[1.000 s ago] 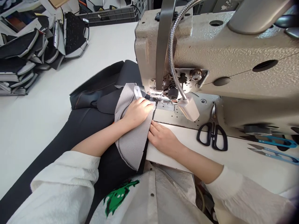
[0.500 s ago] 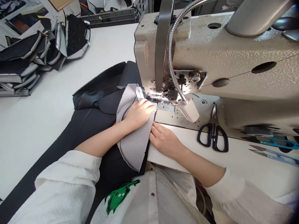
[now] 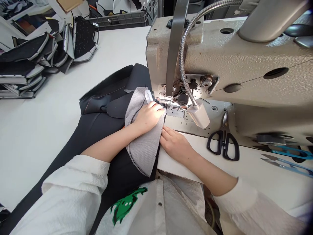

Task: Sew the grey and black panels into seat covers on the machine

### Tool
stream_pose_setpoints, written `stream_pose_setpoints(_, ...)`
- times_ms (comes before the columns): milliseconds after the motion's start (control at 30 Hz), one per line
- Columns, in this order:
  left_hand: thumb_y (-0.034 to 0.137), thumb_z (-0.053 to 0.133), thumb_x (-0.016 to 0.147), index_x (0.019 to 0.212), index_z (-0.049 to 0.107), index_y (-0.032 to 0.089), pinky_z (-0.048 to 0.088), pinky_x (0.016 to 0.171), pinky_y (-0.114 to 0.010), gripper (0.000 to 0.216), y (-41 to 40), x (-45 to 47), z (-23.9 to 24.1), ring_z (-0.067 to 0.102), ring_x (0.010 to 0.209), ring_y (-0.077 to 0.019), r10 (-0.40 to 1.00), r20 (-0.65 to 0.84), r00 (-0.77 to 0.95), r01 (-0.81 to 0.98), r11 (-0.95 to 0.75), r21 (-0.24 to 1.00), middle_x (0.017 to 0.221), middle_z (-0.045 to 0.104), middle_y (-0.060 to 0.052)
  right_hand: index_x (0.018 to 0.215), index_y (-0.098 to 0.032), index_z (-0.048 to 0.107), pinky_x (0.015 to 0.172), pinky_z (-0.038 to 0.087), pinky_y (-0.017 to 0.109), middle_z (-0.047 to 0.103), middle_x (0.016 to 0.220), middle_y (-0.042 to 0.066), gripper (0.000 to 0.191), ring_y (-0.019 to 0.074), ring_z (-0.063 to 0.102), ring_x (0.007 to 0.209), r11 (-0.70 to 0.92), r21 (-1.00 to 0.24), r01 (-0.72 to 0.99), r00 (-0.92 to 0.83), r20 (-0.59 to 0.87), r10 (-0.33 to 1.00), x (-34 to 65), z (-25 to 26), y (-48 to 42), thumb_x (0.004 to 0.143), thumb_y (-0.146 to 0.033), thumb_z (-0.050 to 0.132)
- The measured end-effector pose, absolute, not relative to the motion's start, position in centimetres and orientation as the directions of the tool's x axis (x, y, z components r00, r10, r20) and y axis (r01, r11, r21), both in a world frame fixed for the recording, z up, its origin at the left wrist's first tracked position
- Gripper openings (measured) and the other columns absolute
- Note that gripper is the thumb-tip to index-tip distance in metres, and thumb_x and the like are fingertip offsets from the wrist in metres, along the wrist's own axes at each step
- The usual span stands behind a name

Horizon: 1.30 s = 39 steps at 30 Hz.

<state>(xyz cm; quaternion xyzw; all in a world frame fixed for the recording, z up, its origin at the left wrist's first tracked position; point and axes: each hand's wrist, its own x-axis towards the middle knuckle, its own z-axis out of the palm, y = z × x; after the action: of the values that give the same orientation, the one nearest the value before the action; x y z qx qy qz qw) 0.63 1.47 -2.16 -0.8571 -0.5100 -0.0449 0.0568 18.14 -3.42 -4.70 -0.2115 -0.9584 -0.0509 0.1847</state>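
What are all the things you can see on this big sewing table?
sewing machine: one, beige, right half of table
bendy lamp: one, silver neck, white head, near the needle
grey cloth: one piece, under both hands
black cloth: large, dark, spread left of the machine
scissors: one pair, black handles, on the machine bed
thread snips: two, blue, far right
stacked cut pieces: many, black and grey, top left
crate: one, grey, at the back
left hand: flat on grey cloth
right hand: at the cloth's right edge
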Motion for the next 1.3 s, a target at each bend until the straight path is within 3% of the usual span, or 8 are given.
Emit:
stream_pose_setpoints(233, 0.016, 0.042, 0.092, 0.104, 0.066, 0.019, 0.042, 0.086, -0.030, 0.027, 1.7, 0.5, -2.4, 0.050, 0.102, -0.0205, 0.852, 0.178, 0.493, 0.869, -0.494, -0.040, 0.109, 0.062, -0.005, 0.103, -0.002, 0.066, 0.104, 0.043, 0.038, 0.062, 0.117, 0.021, 0.026, 0.0276, 0.053, 0.119, 0.905, 0.006, 0.426, -0.835, 0.388, 0.391, 18.2, -4.8, -3.5, 0.088, -0.008, 0.046)
stream_pose_setpoints(433, 0.017, 0.044, 0.092, 0.106, 0.066, 0.020, 0.043, 0.087, -0.031, 0.026, 1.4, 0.5, -2.6, 0.049, 0.106, -0.0209, 0.862, 0.181, 0.473, 0.880, -0.474, -0.041, 0.112, 0.061, -0.006, 0.096, -0.007, 0.067, 0.101, 0.044, 0.044, 0.062, 0.112, 0.022, 0.028, 0.0297, 0.053, 0.115, 0.935, -0.067, 0.349, -0.846, 0.407, 0.345, 18.5, -4.2, -4.3, 0.089, -0.029, 0.051)
stream_pose_setpoints(567, 0.019, 0.045, 0.092, 0.106, 0.066, 0.023, 0.042, 0.084, -0.033, 0.026, 1.0, 0.6, -2.8, 0.048, 0.107, -0.0223, 0.874, 0.214, 0.435, 0.900, -0.431, -0.070, 0.116, 0.057, -0.007, 0.087, -0.012, 0.067, 0.097, 0.047, 0.042, 0.065, 0.099, 0.016, 0.022, 0.0256, 0.056, 0.108, 0.952, -0.032, 0.305, -0.835, 0.471, 0.283, 18.4, -4.1, -4.7, 0.090, -0.025, 0.049)
stream_pose_setpoints(800, 0.022, 0.044, 0.093, 0.105, 0.066, 0.026, 0.039, 0.086, -0.034, 0.025, 0.6, 0.6, -3.0, 0.045, 0.109, -0.0234, 0.896, 0.210, 0.391, 0.918, -0.395, -0.024, 0.118, 0.053, -0.007, 0.088, -0.010, 0.068, 0.093, 0.051, 0.038, 0.066, 0.098, 0.016, 0.020, 0.0266, 0.056, 0.108, 0.952, 0.023, 0.306, -0.835, 0.487, 0.257, 18.3, -4.4, -4.9, 0.089, -0.021, 0.051)
stream_pose_setpoints(1033, 0.023, 0.046, 0.092, 0.093, 0.068, 0.021, 0.035, 0.091, -0.040, 0.022, 1.2, 1.7, -2.6, 0.042, 0.111, -0.0276, 0.919, 0.228, 0.321, 0.946, -0.321, -0.038, 0.110, 0.055, -0.010, 0.088, -0.008, 0.069, 0.098, 0.048, 0.041, 0.066, 0.094, 0.016, 0.018, 0.0270, 0.058, 0.105, 0.936, 0.013, 0.352, -0.824, 0.479, 0.303, 18.0, -5.1, -4.8, 0.084, -0.009, 0.052)
stream_pose_setpoints(1133, 0.030, 0.044, 0.093, 0.086, 0.067, 0.020, 0.038, 0.086, -0.037, 0.026, 0.9, 2.3, -1.9, 0.048, 0.104, -0.0257, 0.950, 0.125, 0.287, 0.953, -0.296, 0.060, 0.105, 0.056, -0.009, 0.086, -0.011, 0.069, 0.099, 0.047, 0.044, 0.066, 0.093, 0.015, 0.022, 0.0254, 0.058, 0.105, 0.931, -0.019, 0.365, -0.823, 0.461, 0.332, 17.8, -5.2, -4.3, 0.085, -0.008, 0.047)
stream_pose_setpoints(1300, 0.056, 0.045, 0.086, 0.093, 0.058, 0.020, 0.041, 0.061, -0.030, 0.039, -1.8, 2.9, 1.0, 0.057, 0.074, -0.0194, 0.903, -0.219, 0.368, 0.909, -0.301, 0.288, 0.090, 0.058, -0.004, 0.083, -0.013, 0.069, 0.098, 0.045, 0.050, 0.067, 0.086, 0.012, 0.020, 0.0264, 0.060, 0.099, 0.940, -0.021, 0.341, -0.843, 0.436, 0.315, 18.3, -5.1, -4.4, 0.083, -0.010, 0.050)
